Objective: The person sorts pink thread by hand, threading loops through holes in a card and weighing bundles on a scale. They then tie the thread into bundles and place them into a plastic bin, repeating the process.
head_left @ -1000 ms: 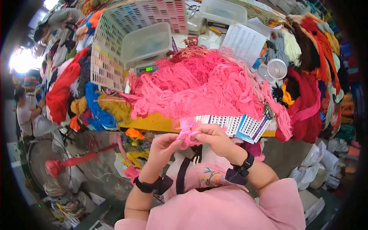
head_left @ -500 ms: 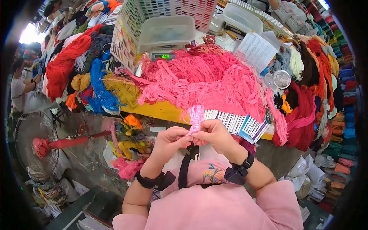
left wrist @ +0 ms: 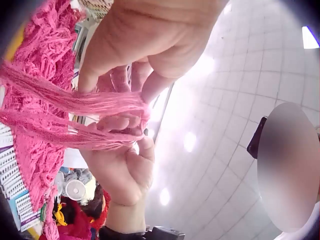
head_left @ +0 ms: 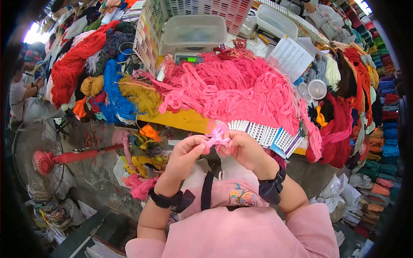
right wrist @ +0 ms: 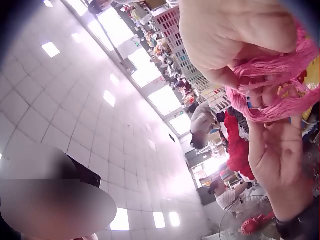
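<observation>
A small skein of pink yarn [head_left: 218,135] is held in front of the table's edge, between the two hands. My left hand [head_left: 187,155] pinches its left side between thumb and fingers. On the other side my right hand [head_left: 245,150] grips it with bent fingers. In the left wrist view the yarn [left wrist: 107,102] runs in two strands of many threads, joined at a looped end by the fingertips. The right wrist view shows loops of the yarn [right wrist: 272,112] spread between both hands. Beyond them a big heap of pink yarn [head_left: 241,90] covers the table's front.
Printed cards [head_left: 262,135] lie along the yellow table edge [head_left: 180,120]. Behind the heap are a scale [head_left: 188,59] reading 0.00, a plastic tub [head_left: 193,32] and a paper list [head_left: 292,58]. A small white fan [head_left: 317,89] stands right, a large floor fan [head_left: 41,163] left.
Half a second ago the skein's strands fanned upward above the fingers; now it is a rounder, looped bundle. The hands have spread slightly apart, and the head view has shifted.
</observation>
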The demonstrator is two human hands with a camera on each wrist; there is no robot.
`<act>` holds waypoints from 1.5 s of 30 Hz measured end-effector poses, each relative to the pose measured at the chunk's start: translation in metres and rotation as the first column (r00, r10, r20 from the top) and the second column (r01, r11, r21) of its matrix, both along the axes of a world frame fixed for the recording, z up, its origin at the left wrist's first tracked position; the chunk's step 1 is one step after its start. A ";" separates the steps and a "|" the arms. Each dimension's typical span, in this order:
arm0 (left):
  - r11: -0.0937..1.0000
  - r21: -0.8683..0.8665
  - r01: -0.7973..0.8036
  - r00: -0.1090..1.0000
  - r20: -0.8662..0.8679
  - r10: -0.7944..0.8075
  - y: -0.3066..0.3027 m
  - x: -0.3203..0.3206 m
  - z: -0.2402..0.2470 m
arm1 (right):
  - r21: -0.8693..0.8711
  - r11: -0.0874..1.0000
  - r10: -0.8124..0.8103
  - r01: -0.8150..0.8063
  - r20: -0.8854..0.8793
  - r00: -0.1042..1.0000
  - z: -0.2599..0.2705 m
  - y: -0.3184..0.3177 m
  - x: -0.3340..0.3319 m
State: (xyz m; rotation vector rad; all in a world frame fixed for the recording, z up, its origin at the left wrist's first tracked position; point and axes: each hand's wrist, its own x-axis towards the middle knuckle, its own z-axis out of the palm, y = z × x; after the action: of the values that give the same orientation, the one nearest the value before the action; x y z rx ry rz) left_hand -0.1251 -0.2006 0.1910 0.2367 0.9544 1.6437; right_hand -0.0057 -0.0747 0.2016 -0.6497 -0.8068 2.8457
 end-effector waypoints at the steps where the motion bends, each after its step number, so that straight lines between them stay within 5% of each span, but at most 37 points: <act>1: 0.999 -0.047 0.011 0.999 -0.040 -0.013 0.000 -0.002 0.003 | 0.000 1.000 0.000 0.000 0.000 1.000 -0.001 0.002 0.000; 4: 0.994 -0.112 0.014 0.999 -0.039 -0.018 -0.004 -0.010 0.004 | -0.241 0.954 0.187 -0.179 0.013 0.982 0.002 0.004 0.000; 6: 0.992 -0.129 0.007 1.000 -0.002 -0.007 -0.008 -0.021 0.002 | 0.071 0.920 0.352 -0.386 0.284 0.892 0.014 0.002 -0.001; 7: 0.980 -0.177 -0.090 0.995 -0.045 0.084 -0.011 -0.028 -0.002 | 0.069 0.918 0.357 -0.390 0.285 0.890 0.020 0.002 0.000; 9: 0.927 -0.246 -0.283 0.953 -0.184 0.242 -0.021 -0.048 -0.014 | 0.476 0.712 0.320 -0.517 0.435 0.842 0.029 0.012 0.007; 10: 0.888 -0.261 -0.378 0.911 -0.276 0.307 -0.030 -0.063 -0.025 | 0.492 0.655 0.304 -0.574 0.524 0.796 0.033 0.025 0.014; 12: 0.780 -0.335 -0.528 0.822 -0.433 0.370 -0.055 -0.097 -0.047 | 0.293 0.906 0.189 -0.306 0.368 0.911 0.027 0.050 0.035; 13: 0.776 -0.335 -0.535 0.819 -0.432 0.378 -0.060 -0.101 -0.061 | 0.222 0.935 0.193 -0.275 0.331 0.924 0.028 0.055 0.036; 14: 0.807 -0.141 -0.574 0.493 -0.846 0.203 -0.063 -0.104 -0.077 | 0.148 0.959 0.193 -0.243 0.293 0.937 0.029 0.057 0.035; 15: 0.865 0.027 -0.500 -0.008 -1.000 0.027 -0.067 -0.104 -0.085 | 0.143 0.959 0.196 -0.246 0.294 0.936 0.032 0.051 0.030; 16: 0.853 0.077 -0.516 -0.256 -0.964 -0.068 -0.056 -0.087 -0.054 | 0.247 0.898 0.268 -0.365 0.352 0.897 0.037 0.039 0.019; 17: 0.915 0.041 -0.401 -0.156 -0.987 -0.024 -0.048 -0.075 -0.032 | 0.347 0.807 0.326 -0.478 0.414 0.850 0.042 0.029 0.005; 18: 0.955 -0.069 -0.289 0.307 -0.951 0.024 -0.051 -0.062 -0.036 | 0.349 0.806 0.325 -0.478 0.414 0.850 0.047 0.020 -0.008; 19: 0.964 -0.261 -0.054 0.734 -0.664 -0.139 -0.045 -0.049 -0.016 | 0.366 0.760 0.422 -0.537 0.351 0.836 0.052 0.009 -0.021; 20: 0.966 -0.164 0.200 0.902 -0.355 -0.247 -0.042 -0.038 -0.018 | 0.386 0.708 0.516 -0.591 0.287 0.807 0.054 0.001 -0.031; 21: 0.956 -0.219 0.197 0.980 0.010 -0.199 -0.034 -0.020 -0.004 | 0.384 0.704 0.522 -0.597 0.290 0.802 0.052 -0.005 -0.035; 22: 0.958 -0.220 0.187 0.982 0.013 -0.188 -0.027 -0.015 0.008 | 0.459 0.640 0.568 -0.616 0.257 0.782 0.048 -0.010 -0.040; 24: 0.995 0.005 -0.095 0.904 0.418 0.084 -0.008 -0.027 0.022 | 0.535 0.566 0.619 -0.628 0.228 0.752 0.039 -0.012 -0.043; 26: 0.872 0.367 -0.323 0.734 0.679 -0.014 -0.015 -0.054 0.009 | 0.761 0.246 0.502 -0.601 0.430 0.750 0.028 -0.006 -0.036; 28: 0.826 0.384 -0.414 0.735 0.676 0.054 -0.017 -0.069 0.015 | 0.711 0.196 0.502 -0.676 0.519 0.692 0.011 0.001 -0.030; 30: 0.914 0.200 -0.352 0.898 0.349 0.269 -0.017 -0.070 0.050 | 0.855 0.095 0.368 -0.510 0.446 0.816 -0.014 0.002 -0.021; 32: 0.928 0.196 -0.317 0.919 0.306 0.249 -0.014 -0.065 0.065 | 0.847 0.067 0.321 -0.528 0.483 0.815 -0.021 0.001 -0.022; 34: 0.929 0.305 -0.207 0.973 0.164 0.163 -0.009 -0.061 0.072 | 0.951 -0.122 0.287 -0.283 0.307 0.908 -0.029 0.000 -0.024; 37: 0.923 0.352 -0.154 0.988 0.035 0.152 -0.004 -0.055 0.086 | 0.920 -0.201 0.242 -0.335 0.378 0.893 -0.022 -0.006 -0.027; 41: 0.912 0.381 -0.154 0.988 0.078 0.134 -0.004 -0.052 0.100 | 0.973 -0.083 0.210 -0.217 0.230 0.950 -0.034 -0.021 -0.031; 43: 0.907 0.371 -0.198 0.978 0.140 0.157 -0.009 -0.053 0.104 | 0.940 0.092 0.138 -0.329 0.315 0.939 -0.022 -0.031 -0.035; 44: 0.910 0.369 -0.191 0.979 0.139 0.149 -0.011 -0.054 0.102 | 0.940 0.097 0.131 -0.328 0.314 0.940 -0.020 -0.040 -0.036; 45: 0.889 0.384 -0.249 0.964 0.191 0.188 -0.015 -0.057 0.100 | 0.930 0.244 0.112 -0.275 0.255 0.960 -0.018 -0.052 -0.036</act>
State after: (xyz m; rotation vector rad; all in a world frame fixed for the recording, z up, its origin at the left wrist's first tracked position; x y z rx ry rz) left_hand -0.1819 -0.2156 0.2905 0.2891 0.5307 2.0345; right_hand -0.0419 -0.1268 0.1840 -0.5051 -2.4652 1.7445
